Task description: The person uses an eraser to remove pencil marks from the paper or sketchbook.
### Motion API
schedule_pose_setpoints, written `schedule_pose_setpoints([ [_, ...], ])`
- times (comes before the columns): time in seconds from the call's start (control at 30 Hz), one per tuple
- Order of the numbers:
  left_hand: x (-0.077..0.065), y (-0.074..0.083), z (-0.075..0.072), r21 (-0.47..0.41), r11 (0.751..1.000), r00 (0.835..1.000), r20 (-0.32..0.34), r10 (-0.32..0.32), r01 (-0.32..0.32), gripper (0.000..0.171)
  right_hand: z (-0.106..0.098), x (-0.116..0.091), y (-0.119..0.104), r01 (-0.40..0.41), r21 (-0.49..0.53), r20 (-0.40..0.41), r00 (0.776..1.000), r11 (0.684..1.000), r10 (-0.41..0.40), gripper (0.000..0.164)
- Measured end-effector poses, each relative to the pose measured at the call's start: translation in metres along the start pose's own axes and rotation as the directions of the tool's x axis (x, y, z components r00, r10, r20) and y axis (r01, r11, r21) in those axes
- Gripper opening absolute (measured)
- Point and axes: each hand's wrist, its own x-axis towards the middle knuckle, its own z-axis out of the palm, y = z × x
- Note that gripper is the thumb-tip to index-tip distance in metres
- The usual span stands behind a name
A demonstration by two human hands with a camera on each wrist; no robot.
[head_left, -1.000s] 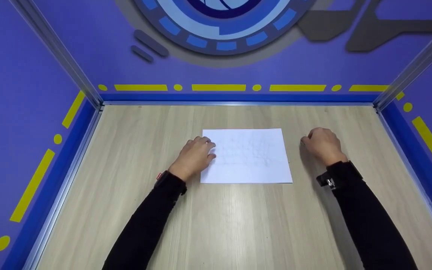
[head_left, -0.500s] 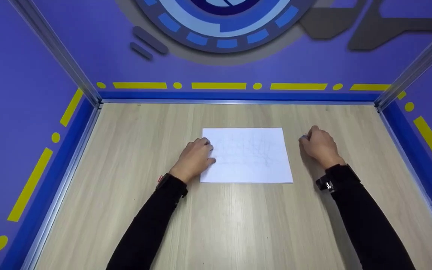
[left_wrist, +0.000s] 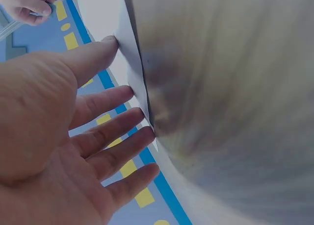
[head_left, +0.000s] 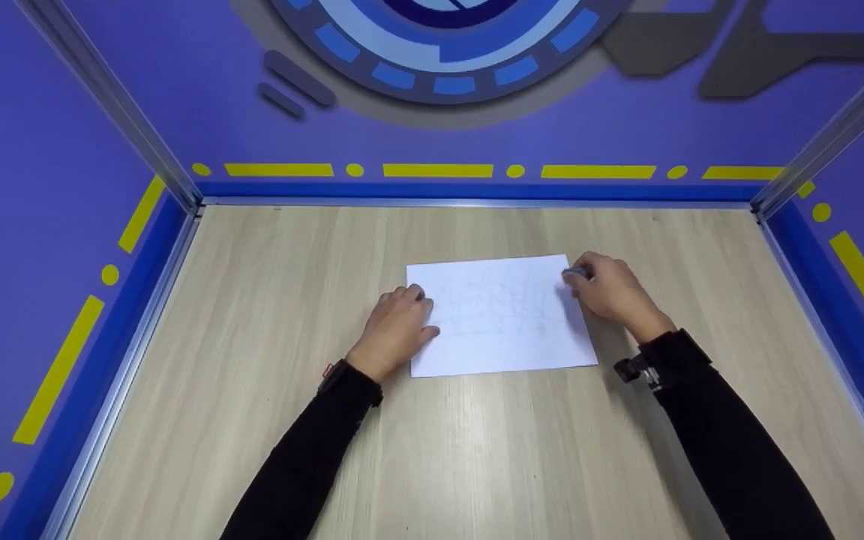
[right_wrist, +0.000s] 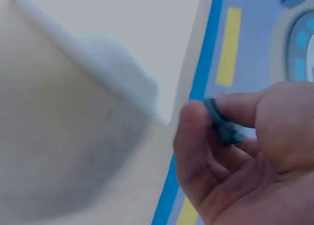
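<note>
A white sheet of paper [head_left: 499, 322] with faint grey line marks lies slightly turned on the wooden table. My left hand [head_left: 393, 330] rests at the paper's left edge. In the left wrist view its fingers [left_wrist: 117, 129] are spread and fairly straight, tips touching or very near the sheet's edge. At the upper right corner of the paper is my right hand [head_left: 612, 291], pinching a small dark blue-green object [right_wrist: 226, 131] between thumb and fingers. Its kind cannot be made out, as the fingers cover part of it. The right wrist view is blurred.
Wood-grain table [head_left: 469, 450] spreads around the sheet. A blue-purple back wall [head_left: 432, 146] with yellow dashes closes off the far side. Side panels stand left [head_left: 27, 225] and right [head_left: 859, 195], with metal rails along the edges.
My right hand has moved left, from beside the paper to its upper right corner, carrying the small object. The paper has turned a little counterclockwise; my left hand has shifted slightly nearer and right.
</note>
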Motion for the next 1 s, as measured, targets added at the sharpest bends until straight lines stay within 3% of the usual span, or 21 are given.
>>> schedule_pose_setpoints([
  [0.13,-0.002,0.005,-0.001,-0.027,0.999,1.000,0.008,-0.024,0.025,0.042,0.018,-0.002,-0.022,-0.003,0.073,0.092,0.996,0.997,-0.004,0.026],
  [0.27,-0.004,0.008,-0.001,-0.033,0.998,0.999,0.025,-0.045,0.046,0.047,0.036,0.001,-0.041,-0.004,0.039,0.138,0.990,0.999,-0.001,0.027],
  [0.47,-0.003,0.005,-0.003,-0.016,0.998,0.997,0.055,-0.060,0.061,0.057,0.064,0.017,-0.070,0.081,-0.048,0.088,0.993,0.996,-0.076,0.028],
  [0.67,-0.002,0.002,-0.004,0.000,0.998,0.997,0.052,-0.056,0.056,0.062,0.091,0.031,-0.108,0.048,-0.049,0.078,0.996,0.998,-0.044,0.031],
  [0.83,-0.003,0.000,-0.004,0.023,0.998,0.998,0.020,-0.053,0.052,0.058,0.116,0.045,-0.139,0.100,-0.072,0.062,0.994,0.992,-0.095,0.034],
  [1.0,-0.004,0.001,0.000,0.006,0.999,0.999,-0.001,-0.041,0.041,0.050,0.151,0.071,-0.131,0.150,-0.091,0.068,0.987,0.985,-0.144,0.035],
])
